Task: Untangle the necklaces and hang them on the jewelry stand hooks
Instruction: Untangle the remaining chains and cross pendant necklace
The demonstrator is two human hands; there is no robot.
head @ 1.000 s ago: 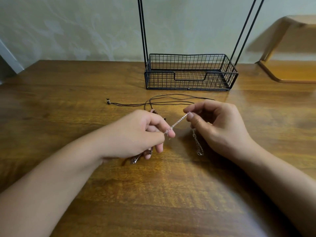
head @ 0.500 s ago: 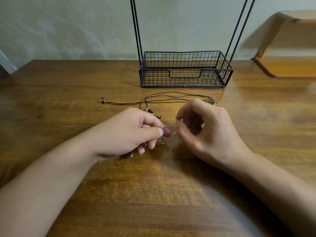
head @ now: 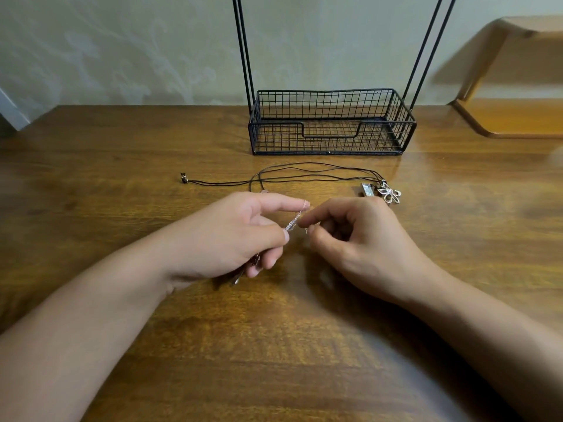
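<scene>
Silver chain is held taut between the two hands at the frame's centre, above the wooden counter. A knot could be drawn tighter if the hands are pulled apart too hard (the fine links look easily kinked), and the pendant end could be dropped if either pinch slackens. The left hand is curled, chain pinched between thumb and forefinger, more of it bunched under the lower fingers. The right hand is arched, its fingertips pinching the chain's other end. Black cord necklaces lie at twelve o'clock, before the jewelry stand; its hooks are out of view.
</scene>
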